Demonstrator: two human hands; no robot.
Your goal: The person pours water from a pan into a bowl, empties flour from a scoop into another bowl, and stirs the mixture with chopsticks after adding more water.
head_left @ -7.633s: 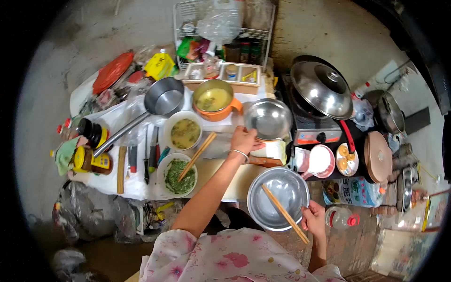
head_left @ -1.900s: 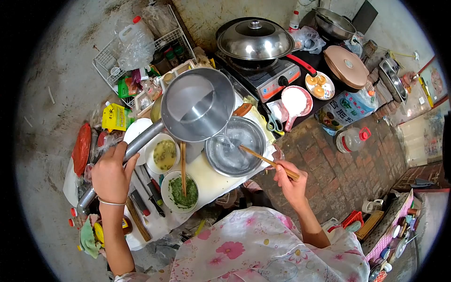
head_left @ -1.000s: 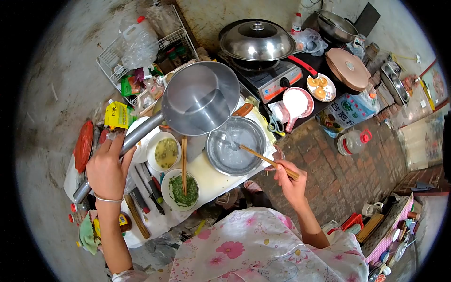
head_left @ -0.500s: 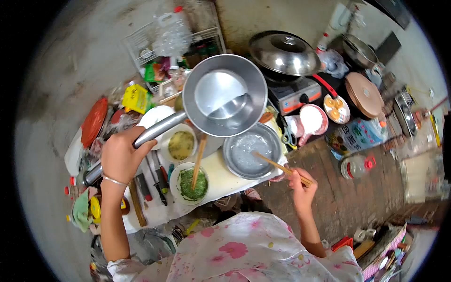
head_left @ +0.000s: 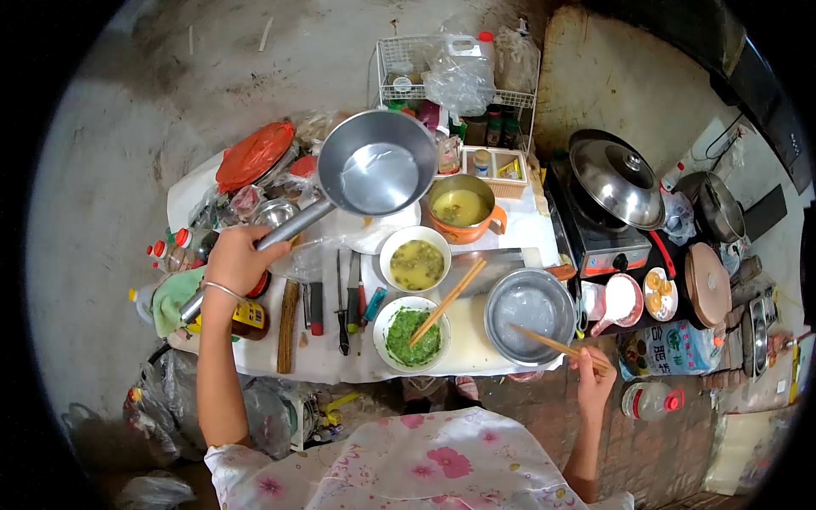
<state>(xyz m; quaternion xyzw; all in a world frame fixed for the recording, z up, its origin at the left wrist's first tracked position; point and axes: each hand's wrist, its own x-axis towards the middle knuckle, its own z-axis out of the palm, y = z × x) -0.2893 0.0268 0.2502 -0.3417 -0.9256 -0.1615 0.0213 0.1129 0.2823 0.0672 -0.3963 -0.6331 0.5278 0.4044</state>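
Note:
My left hand (head_left: 234,268) is wrapped round the long handle of a metal saucepan (head_left: 378,166), which hangs over the back left of the table. A little liquid seems to lie in the pan. In my right hand (head_left: 593,374) is a pair of wooden chopsticks (head_left: 557,342), their tips inside a metal bowl (head_left: 529,316) with cloudy liquid. Left of it, a white bowl (head_left: 412,333) of chopped greens has other chopsticks resting across it. Behind that stand a bowl of yellowish mixture (head_left: 416,264) and an orange-handled bowl (head_left: 461,206).
Knives (head_left: 353,293) and a wooden rod (head_left: 288,327) lie left of the bowls. A covered wok (head_left: 616,181) is on the stove at right, near a plate of round pieces (head_left: 660,294). A wire rack (head_left: 510,98) stands behind; a plastic bottle (head_left: 650,400) is below right.
The saucepan has moved away from above the metal bowl, back and left, uncovering the orange-handled bowl. The view has turned. My right hand still holds the chopsticks in the metal bowl.

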